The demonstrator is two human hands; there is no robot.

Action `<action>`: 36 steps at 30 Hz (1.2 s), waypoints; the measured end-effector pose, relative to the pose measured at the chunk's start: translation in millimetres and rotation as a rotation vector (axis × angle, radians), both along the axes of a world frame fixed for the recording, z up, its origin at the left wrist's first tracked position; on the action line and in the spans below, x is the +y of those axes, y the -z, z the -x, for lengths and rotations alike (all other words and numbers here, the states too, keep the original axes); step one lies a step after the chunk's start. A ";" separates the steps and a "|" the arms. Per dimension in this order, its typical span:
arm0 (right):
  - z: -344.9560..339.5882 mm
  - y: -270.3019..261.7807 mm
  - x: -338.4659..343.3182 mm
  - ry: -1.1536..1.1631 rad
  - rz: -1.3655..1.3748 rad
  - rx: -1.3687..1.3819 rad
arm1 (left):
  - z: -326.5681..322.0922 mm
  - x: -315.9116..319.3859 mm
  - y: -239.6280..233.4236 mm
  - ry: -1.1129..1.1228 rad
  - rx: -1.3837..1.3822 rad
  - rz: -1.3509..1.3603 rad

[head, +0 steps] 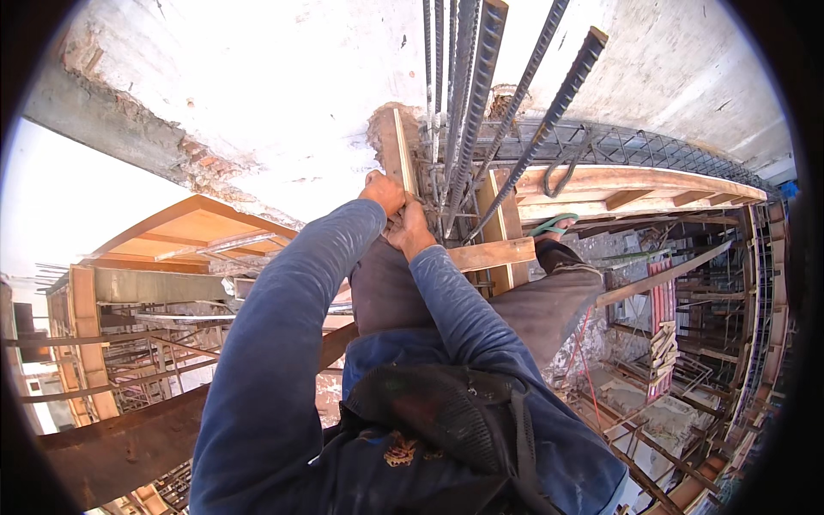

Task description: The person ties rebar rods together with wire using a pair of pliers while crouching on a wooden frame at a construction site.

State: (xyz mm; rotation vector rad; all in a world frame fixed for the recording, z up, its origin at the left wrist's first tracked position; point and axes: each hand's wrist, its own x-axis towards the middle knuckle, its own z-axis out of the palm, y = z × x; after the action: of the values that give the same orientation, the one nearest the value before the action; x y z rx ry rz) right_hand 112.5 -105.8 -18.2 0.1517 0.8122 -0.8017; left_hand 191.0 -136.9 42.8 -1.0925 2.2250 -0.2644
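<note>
My left hand (383, 192), fingers curled, is at the edge of an upright wooden formwork board (400, 148) set against the broken concrete wall. Just below and to the right, my right hand (412, 226) has its palm turned partly up and its fingers bent, close to the left one. What either hand holds, if anything, is too small and hidden to tell. Ribbed steel rebars (476, 103) rise beside the board, right of my hands. A short wooden plank (492, 254) lies crosswise by my right forearm, over another upright board (507, 219).
A long wooden beam form (644, 183) with a rebar cage (650, 149) behind it runs to the right. My sandalled foot (557, 225) rests near it. Below are timber props (669, 273) at a lower level. A wide brown beam (129, 444) crosses at lower left.
</note>
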 end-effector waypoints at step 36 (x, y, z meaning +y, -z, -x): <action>25.4 0.5 -42.4 -0.187 1.205 1.796 | -53.4 -36.9 -49.5 -0.419 1.319 -0.222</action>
State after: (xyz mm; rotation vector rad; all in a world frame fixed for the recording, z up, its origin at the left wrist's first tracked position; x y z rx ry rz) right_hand 87.2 -148.2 -18.6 -1.9410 1.7357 -1.0034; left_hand 244.4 -173.8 92.2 -1.8528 2.8036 1.1765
